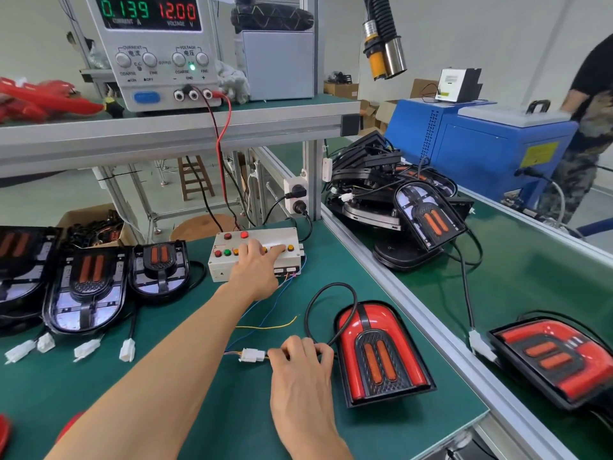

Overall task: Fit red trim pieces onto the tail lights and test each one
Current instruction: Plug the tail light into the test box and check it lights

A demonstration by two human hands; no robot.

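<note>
Cardboard box (71, 218) of tangled cables beyond the left hand (257, 268), its finger pressing the button box (257, 249), right hand (300, 366) pinching a cable at the connector (252, 355), red tail light (381, 353) just right of it.

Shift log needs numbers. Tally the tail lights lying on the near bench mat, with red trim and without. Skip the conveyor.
Tail lights with red trim: 1 (its cable pinched by the right hand)
Tail lights without red trim: 3
Total: 4
</note>
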